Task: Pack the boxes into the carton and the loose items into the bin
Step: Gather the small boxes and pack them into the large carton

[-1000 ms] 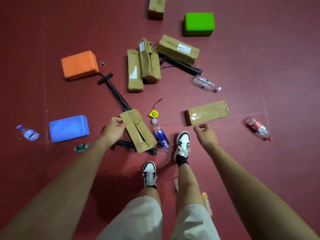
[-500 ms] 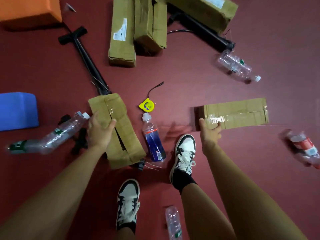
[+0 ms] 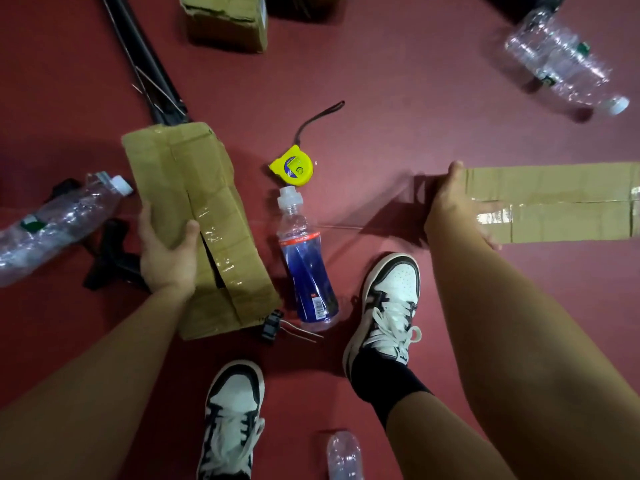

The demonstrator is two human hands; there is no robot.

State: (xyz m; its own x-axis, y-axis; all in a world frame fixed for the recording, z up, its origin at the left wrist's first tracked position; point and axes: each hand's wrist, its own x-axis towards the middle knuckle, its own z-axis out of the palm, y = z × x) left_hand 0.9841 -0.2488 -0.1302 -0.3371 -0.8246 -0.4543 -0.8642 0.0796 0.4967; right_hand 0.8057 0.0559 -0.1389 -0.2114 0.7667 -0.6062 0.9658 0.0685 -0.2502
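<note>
My left hand (image 3: 166, 249) grips the left edge of a long taped cardboard box (image 3: 207, 216) lying on the red floor, thumb on its top face. My right hand (image 3: 453, 206) holds the left end of a second long taped cardboard box (image 3: 554, 202), fingers over its top and thumb at the near side. Between the boxes lie a yellow tape measure (image 3: 292, 166) and a bottle of blue drink (image 3: 306, 268). A third cardboard box (image 3: 228, 19) shows at the top edge. No carton or bin is in view.
Clear crushed plastic bottles lie at the far left (image 3: 52, 223), the upper right (image 3: 564, 60) and the bottom edge (image 3: 344, 457). A black pump (image 3: 145, 64) runs under the left box. A black binder clip (image 3: 272, 327) sits by that box's near corner. My two shoes (image 3: 388, 303) stand close.
The view has dropped closer to the floor. My left hand has closed round the left box's edge, and my right hand has slid further onto the right box's end.
</note>
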